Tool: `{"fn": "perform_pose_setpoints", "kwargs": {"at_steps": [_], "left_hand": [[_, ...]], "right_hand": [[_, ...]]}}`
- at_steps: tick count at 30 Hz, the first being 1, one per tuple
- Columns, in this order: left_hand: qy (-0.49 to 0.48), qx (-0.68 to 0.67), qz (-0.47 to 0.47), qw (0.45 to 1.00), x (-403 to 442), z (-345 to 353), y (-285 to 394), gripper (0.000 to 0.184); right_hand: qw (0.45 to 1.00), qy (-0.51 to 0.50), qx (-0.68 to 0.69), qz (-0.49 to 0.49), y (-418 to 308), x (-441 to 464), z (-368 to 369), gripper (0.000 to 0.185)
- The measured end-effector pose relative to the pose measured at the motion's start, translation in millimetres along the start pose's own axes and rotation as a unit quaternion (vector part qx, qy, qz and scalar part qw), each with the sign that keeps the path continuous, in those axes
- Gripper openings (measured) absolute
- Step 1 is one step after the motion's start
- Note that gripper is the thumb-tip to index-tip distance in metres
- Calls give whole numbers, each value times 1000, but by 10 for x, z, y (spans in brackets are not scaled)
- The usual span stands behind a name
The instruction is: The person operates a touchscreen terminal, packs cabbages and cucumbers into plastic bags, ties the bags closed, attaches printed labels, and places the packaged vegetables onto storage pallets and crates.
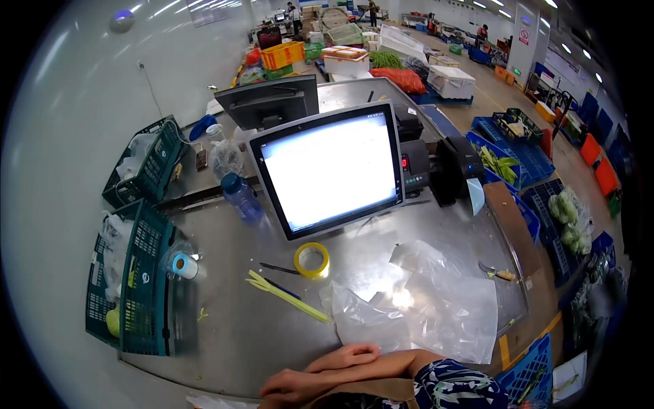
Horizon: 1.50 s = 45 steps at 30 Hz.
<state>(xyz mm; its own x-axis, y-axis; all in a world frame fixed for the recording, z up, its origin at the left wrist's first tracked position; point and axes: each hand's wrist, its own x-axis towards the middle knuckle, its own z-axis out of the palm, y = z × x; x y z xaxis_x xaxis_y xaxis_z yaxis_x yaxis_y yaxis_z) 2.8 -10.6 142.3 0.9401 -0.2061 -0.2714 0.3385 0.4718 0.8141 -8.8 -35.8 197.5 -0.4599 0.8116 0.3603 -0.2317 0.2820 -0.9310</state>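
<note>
My forearms lie crossed at the front edge of the steel table [225,307]. My left hand [346,356] rests on the metal, pointing right, its fingers loosely bent with nothing visible in them. My right hand [289,386] drapes over the left arm, relaxed; its fingertips are partly hidden. Just beyond the forearms spreads a clear plastic bag [436,307]. Pale green stalks [289,296] lie left of it, across a dark pen [282,289]. Another dark, thin tool [278,268] lies near a roll of yellow tape [312,260].
A lit touchscreen [330,170] stands mid-table, beside a printer [456,167]. A blue bottle [242,198] and green crates [146,293] are at left, with a label roll [184,266]. A curved knife [497,272] lies near the right edge. Vegetables in crates [572,218] stand beyond.
</note>
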Motion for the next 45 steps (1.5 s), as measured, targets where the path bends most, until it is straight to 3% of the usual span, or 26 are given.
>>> {"fn": "perform_pose_setpoints", "kwargs": {"at_steps": [2,5,8,12,14,17,20,23,29,33,35,38,40,43,45], "left_hand": [[16,-40,-30,999,205,109,81,19],[-2,17,-20,1000,289,-42,-70,19],[-37,61,91,993,188,-117,-169,19],[3,-22,45,999,105,-70,-84,19],[59,-39,-30,997,195,-12,7,20],[58,-47,-36,997,409,175,269,17],[-8,51,1,999,466,2,-88,19],[-40,55,29,997,270,72,20,20],[-15,18,-17,1000,51,24,141,20],[16,11,4,1000,412,211,15,19],[24,49,3,998,418,230,-40,22],[-15,113,30,993,261,187,-93,23],[-15,172,58,983,141,136,-155,25],[-23,73,-24,997,-12,80,-111,26],[15,69,13,997,35,185,-11,25]], "right_hand": [[997,-2,48,-62,95,70,48,17],[996,-32,40,-76,208,75,45,17],[994,10,22,-106,392,-33,44,17],[997,28,23,-67,183,-77,-67,16],[996,31,39,-74,206,-11,-56,14],[990,52,15,-133,27,126,-60,11],[991,9,15,-129,129,94,22,10],[987,56,37,-146,318,2,161,10],[990,88,33,-109,70,-75,63,10],[999,-26,28,-30,-186,-5,35,17],[997,-66,29,-23,-174,-3,60,18],[998,-33,-17,-52,-40,-155,120,19],[1000,-19,-3,-2,-155,-219,88,20],[999,-24,-3,24,-251,-226,19,19],[999,-34,-17,23,-238,-201,16,19]]}}
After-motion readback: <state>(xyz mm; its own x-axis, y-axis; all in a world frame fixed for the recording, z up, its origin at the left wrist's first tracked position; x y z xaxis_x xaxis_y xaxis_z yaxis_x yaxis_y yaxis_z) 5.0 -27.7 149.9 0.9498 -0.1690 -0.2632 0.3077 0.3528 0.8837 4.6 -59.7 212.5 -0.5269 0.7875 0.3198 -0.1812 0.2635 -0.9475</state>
